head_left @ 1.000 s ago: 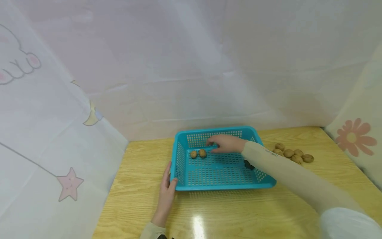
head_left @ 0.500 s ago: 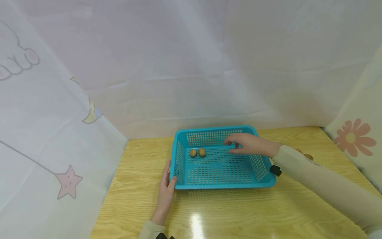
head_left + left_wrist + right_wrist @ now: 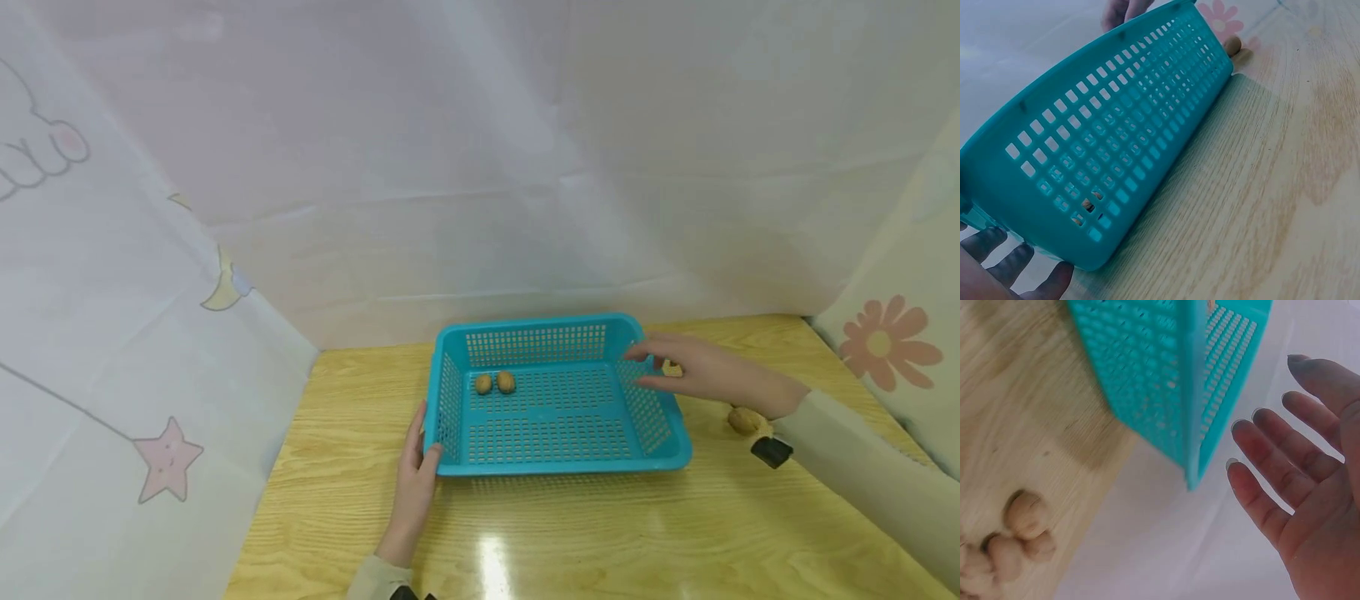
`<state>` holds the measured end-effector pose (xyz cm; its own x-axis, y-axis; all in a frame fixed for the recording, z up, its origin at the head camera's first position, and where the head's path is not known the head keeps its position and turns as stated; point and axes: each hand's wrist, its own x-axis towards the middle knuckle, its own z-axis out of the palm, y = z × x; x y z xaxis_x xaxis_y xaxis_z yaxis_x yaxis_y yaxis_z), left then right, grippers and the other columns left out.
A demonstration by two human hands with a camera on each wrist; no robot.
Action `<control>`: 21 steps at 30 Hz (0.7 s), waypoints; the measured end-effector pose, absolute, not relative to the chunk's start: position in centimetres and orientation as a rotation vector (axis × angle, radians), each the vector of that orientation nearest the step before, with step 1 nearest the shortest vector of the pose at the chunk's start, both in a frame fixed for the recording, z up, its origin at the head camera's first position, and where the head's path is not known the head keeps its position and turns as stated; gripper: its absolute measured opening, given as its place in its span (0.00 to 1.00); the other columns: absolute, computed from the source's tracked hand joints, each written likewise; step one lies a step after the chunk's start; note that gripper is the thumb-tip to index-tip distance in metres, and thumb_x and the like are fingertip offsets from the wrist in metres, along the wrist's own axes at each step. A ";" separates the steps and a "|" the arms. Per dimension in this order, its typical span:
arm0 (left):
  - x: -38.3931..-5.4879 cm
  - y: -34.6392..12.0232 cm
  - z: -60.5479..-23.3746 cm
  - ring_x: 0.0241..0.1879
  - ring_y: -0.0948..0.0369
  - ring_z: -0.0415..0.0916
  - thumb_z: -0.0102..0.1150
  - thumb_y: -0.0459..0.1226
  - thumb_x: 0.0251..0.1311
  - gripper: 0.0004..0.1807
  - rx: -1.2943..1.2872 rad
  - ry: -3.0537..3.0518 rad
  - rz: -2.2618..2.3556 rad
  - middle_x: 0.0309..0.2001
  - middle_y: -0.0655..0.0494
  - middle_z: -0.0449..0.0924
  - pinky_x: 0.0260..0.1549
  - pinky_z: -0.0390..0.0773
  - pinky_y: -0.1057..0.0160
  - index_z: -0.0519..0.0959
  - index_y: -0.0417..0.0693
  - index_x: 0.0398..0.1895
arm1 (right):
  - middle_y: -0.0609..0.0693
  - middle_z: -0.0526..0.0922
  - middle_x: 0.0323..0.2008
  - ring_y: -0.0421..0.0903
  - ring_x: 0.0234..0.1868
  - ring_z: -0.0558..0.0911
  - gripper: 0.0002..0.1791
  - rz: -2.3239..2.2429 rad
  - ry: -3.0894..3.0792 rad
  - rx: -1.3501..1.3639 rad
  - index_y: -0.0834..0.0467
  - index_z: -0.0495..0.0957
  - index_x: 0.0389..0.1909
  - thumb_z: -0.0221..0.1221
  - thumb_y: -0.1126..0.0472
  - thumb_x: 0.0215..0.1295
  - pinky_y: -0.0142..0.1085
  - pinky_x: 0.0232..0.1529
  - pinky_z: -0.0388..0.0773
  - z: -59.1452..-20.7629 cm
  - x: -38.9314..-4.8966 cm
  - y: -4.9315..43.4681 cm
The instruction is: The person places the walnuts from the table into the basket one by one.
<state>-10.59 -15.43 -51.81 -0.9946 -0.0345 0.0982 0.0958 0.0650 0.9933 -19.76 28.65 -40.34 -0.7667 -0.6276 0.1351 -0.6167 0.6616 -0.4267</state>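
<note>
Walnuts (image 3: 506,382), two of them, lie side by side on the floor of a blue perforated basket (image 3: 562,468), toward its far left corner. The basket stands on a wood-grain table (image 3: 360,417). Left hand (image 3: 414,487) grips the basket's left end, thumb at the rim and fingers along the outer wall. Right hand (image 3: 697,367) is above the basket's right rim, fingers parted and loosely bent, holding nothing. Printed on the cloth (image 3: 450,167) are a pink star (image 3: 168,461) and a flower (image 3: 885,343).

From the head, most of a loose pile (image 3: 1027,515) of walnuts on the table, right of the basket, is hidden behind the right hand and wrist; the right wrist view shows several bunched together and the bare palm. Through the basket's holes, the left wrist view gives a small brown glimpse, too slight to identify.
</note>
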 end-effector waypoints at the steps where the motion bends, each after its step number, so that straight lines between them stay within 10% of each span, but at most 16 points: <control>1: -10.6 -15.4 -51.8 0.74 0.42 0.64 0.44 0.29 0.74 0.38 -0.065 -2.223 -2.081 0.78 0.40 0.61 0.65 0.73 0.50 0.52 0.59 0.85 | 0.50 0.84 0.54 0.43 0.43 0.81 0.20 -0.721 2.852 -1.059 0.57 0.82 0.60 0.68 0.59 0.68 0.36 0.38 0.80 -40.4 -19.5 29.1; 21: -10.8 -15.5 -52.0 0.72 0.43 0.67 0.45 0.30 0.73 0.39 -0.038 -2.234 -2.048 0.76 0.40 0.64 0.64 0.74 0.49 0.54 0.61 0.84 | 0.51 0.84 0.49 0.28 0.39 0.77 0.24 -0.714 3.106 -0.829 0.59 0.80 0.58 0.72 0.67 0.61 0.32 0.33 0.79 -43.9 -15.8 39.1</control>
